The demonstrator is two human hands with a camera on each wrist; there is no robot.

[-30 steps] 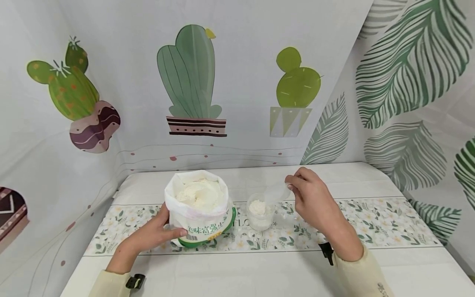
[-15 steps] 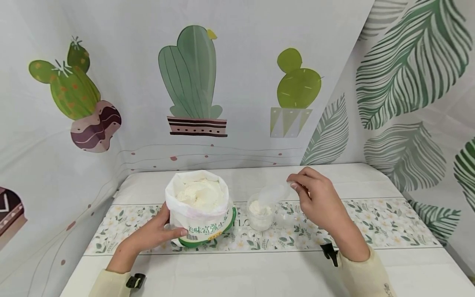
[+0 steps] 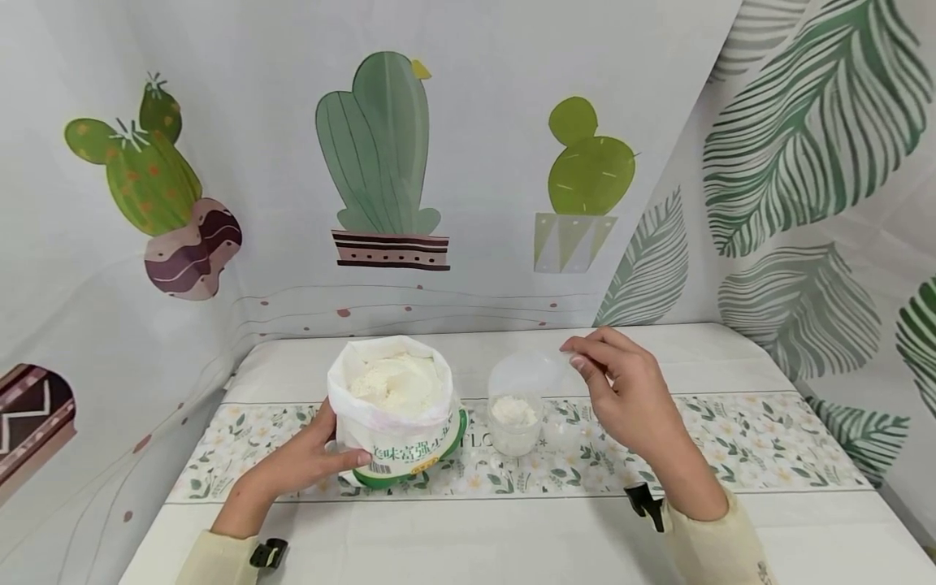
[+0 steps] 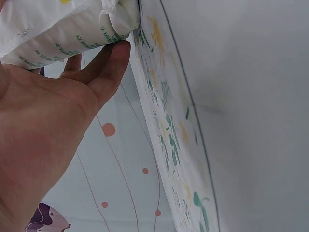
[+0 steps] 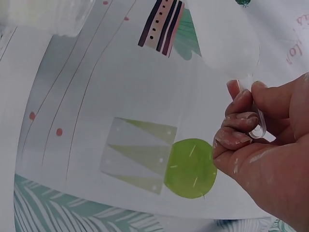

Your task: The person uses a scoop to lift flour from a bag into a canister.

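Observation:
My left hand [image 3: 310, 455] grips the left side of an open flour bag [image 3: 405, 443], thumb on the front. Its fingers bend along the bag in the left wrist view. Cream-white flour [image 3: 395, 382] fills the bag up to the folded rim. A small clear plastic cup [image 3: 515, 439] to its right holds some of the same powder. With its thumb and fingers, my right hand [image 3: 629, 390] pinches the short handle of a translucent plastic scoop [image 3: 525, 372], whose wide bowl hangs over the cup's back edge. White powder marks the right fingers [image 5: 236, 137].
A white tablecloth [image 3: 468, 536] with a floral band covers the table. Behind it hangs a cloth backdrop [image 3: 483, 162] printed with cacti and leaves. Black straps with clips [image 3: 268, 554] sit at both wrists.
The scoop dipped toward the powder in the cup, then rose and tilted so its bowl faces the camera more fully. My left hand and the bag stay in place.

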